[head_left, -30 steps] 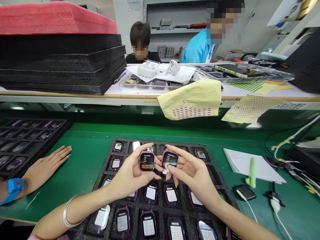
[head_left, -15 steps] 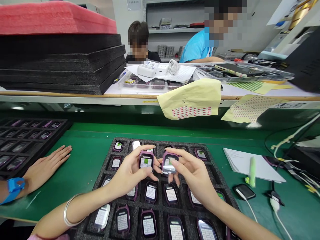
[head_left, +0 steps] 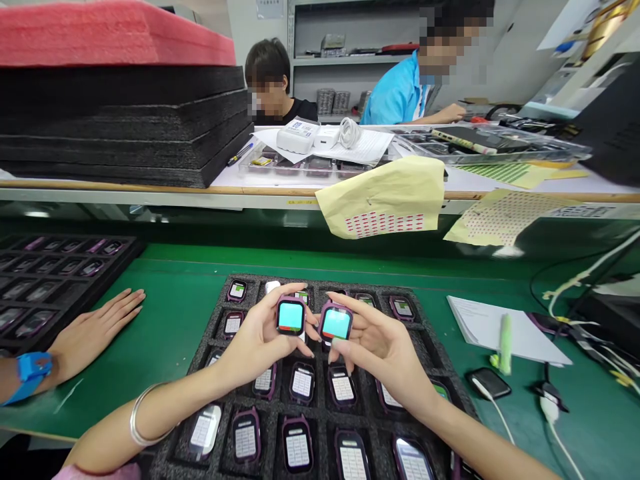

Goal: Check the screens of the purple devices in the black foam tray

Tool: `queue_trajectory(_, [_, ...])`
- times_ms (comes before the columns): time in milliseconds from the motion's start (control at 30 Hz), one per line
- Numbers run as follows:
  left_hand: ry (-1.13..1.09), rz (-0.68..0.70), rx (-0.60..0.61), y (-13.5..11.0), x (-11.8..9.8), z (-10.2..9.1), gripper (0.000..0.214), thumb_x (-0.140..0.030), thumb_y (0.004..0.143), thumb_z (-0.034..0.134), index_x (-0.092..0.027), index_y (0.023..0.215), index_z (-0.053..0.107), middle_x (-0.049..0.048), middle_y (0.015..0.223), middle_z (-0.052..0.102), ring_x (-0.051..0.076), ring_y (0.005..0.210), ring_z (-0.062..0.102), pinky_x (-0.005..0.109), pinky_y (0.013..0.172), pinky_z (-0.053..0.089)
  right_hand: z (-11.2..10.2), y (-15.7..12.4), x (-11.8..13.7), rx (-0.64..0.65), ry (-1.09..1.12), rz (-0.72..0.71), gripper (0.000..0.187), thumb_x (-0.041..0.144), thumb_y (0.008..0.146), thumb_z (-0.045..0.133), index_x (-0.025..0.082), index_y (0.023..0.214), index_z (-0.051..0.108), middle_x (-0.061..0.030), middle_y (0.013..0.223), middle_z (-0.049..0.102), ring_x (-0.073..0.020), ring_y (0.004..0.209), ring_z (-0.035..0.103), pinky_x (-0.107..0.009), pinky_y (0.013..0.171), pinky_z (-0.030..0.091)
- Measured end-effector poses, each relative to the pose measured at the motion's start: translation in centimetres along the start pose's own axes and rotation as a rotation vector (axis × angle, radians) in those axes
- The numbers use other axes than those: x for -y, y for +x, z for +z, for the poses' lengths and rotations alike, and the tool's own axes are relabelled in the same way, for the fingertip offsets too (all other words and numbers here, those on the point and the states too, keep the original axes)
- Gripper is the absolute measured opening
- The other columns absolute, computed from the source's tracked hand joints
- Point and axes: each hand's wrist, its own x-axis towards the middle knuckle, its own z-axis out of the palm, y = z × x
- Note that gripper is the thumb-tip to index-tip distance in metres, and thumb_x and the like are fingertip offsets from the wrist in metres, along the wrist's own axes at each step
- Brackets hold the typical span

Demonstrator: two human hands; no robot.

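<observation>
My left hand (head_left: 270, 327) is closed around a purple-rimmed smartwatch body (head_left: 291, 317), its screen lit cyan with a thin red strip along the bottom. Beside it, my right hand (head_left: 383, 340) grips a second smartwatch body (head_left: 335, 323) with a similar cyan screen and a red and green strip. The thumb of that hand lies at the lower edge of the watch. Both watches are held just above a black foam tray (head_left: 320, 415). Several more watches sit in the tray's pockets, many with white gridded screens, such as this watch (head_left: 297, 445).
At the left, a co-worker's hand (head_left: 95, 327) rests flat near another watch tray (head_left: 65, 290). Papers (head_left: 500, 330), a green marker (head_left: 505, 343) and a black cabled puck (head_left: 489, 383) lie at the right. Foam slabs (head_left: 125, 127) are stacked on the shelf; two people sit behind it.
Both held screens have turned from white and green menus to cyan. My right thumb has moved from the right watch's screen to its lower edge. The people behind have shifted.
</observation>
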Motion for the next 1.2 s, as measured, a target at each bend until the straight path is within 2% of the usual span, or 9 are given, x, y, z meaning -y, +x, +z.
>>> queue_trajectory(100, [-0.030,0.004,0.031,-0.1,0.2,0.0,0.056,-0.007,0.078,0.062,-0.020,0.128,0.041,0.0063,0.101,0.058,0.016,0.087,0.060,0.029,0.074,0.057,0.0,0.1,-0.1,-0.024,-0.029,0.007,0.046,0.015,0.085,0.065,0.024,0.128,0.050,-0.0059,0.090,0.068,-0.0140,0.065,0.064,-0.017,0.047,0.049])
queue_trajectory(433, [-0.014,-0.037,0.029,-0.2,0.9,0.3,0.054,-0.011,0.081,0.063,-0.019,0.128,0.039,0.0071,0.100,0.056,0.017,0.085,0.063,0.029,0.072,0.057,-1.3,-1.3,0.9,0.024,-0.131,0.047,0.060,0.016,0.081,0.069,0.026,0.135,0.043,-0.0080,0.106,0.064,-0.0165,0.076,0.063,-0.020,0.052,0.052])
queue_trajectory(533, [0.000,-0.056,0.061,-0.2,1.4,0.5,0.070,-0.008,0.075,0.068,-0.025,0.132,0.033,0.0067,0.109,0.050,0.018,0.091,0.061,0.032,0.076,0.056,-3.2,-2.8,1.4,-0.004,-0.258,0.077,0.061,0.023,0.083,0.067,0.024,0.137,0.039,-0.0066,0.098,0.064,-0.0166,0.068,0.062,-0.025,0.053,0.054])
queue_trajectory(667, [0.070,-0.077,0.150,0.4,2.6,0.8,0.073,-0.014,0.083,0.059,-0.030,0.139,0.015,0.0056,0.107,0.050,0.020,0.095,0.061,0.039,0.082,0.054,-8.1,-5.1,1.1,-0.087,-0.738,0.120,0.054,0.035,0.083,0.065,0.021,0.132,0.046,-0.0046,0.083,0.064,-0.0204,0.069,0.062,-0.031,0.063,0.054])
queue_trajectory(733, [0.272,-0.046,0.209,1.2,3.3,1.1,0.067,-0.018,0.086,0.054,-0.028,0.139,0.015,0.0070,0.108,0.053,0.021,0.096,0.061,0.042,0.084,0.052,-10.8,-6.2,0.3,-0.129,-0.970,0.108,0.050,0.039,0.083,0.064,0.021,0.128,0.050,-0.0076,0.096,0.064,-0.0218,0.070,0.062,-0.035,0.066,0.054])
queue_trajectory(800, [0.610,0.070,0.259,2.5,4.2,1.8,0.059,-0.021,0.085,0.056,-0.025,0.135,0.025,0.0097,0.115,0.053,0.024,0.101,0.058,0.043,0.089,0.048,-13.1,-7.0,-0.6,-0.140,-1.132,0.043,0.044,0.042,0.084,0.062,0.021,0.121,0.054,-0.0102,0.108,0.060,-0.0246,0.079,0.062,-0.039,0.072,0.053])
queue_trajectory(933, [1.216,0.333,0.381,5.6,6.6,4.2,0.044,-0.030,0.080,0.064,-0.018,0.118,0.044,0.0113,0.119,0.052,0.027,0.110,0.050,0.044,0.094,0.042,-15.4,-8.0,-2.2,-0.067,-1.268,-0.039,0.043,0.043,0.087,0.056,0.019,0.123,0.056,-0.0126,0.109,0.053,-0.0298,0.105,0.054,-0.044,0.090,0.046])
queue_trajectory(1067, [1.370,0.346,0.419,8.0,9.1,6.1,0.042,-0.034,0.075,0.069,-0.014,0.108,0.051,0.0137,0.114,0.053,0.032,0.107,0.047,0.049,0.089,0.041,-15.3,-8.3,-2.4,0.001,-1.350,-0.037,0.051,0.042,0.091,0.051,0.023,0.137,0.044,-0.0135,0.116,0.050,-0.0304,0.110,0.050,-0.046,0.092,0.045])
queue_trajectory(1200, [1.422,0.340,0.452,8.0,9.1,5.5,0.050,-0.042,0.074,0.069,-0.012,0.111,0.052,0.0157,0.117,0.051,0.033,0.109,0.044,0.049,0.090,0.039,-14.4,-8.1,-1.6,-0.039,-1.393,-0.094,0.044,0.036,0.094,0.045,0.023,0.137,0.043,-0.0141,0.124,0.047,-0.0309,0.116,0.046,-0.049,0.097,0.040])
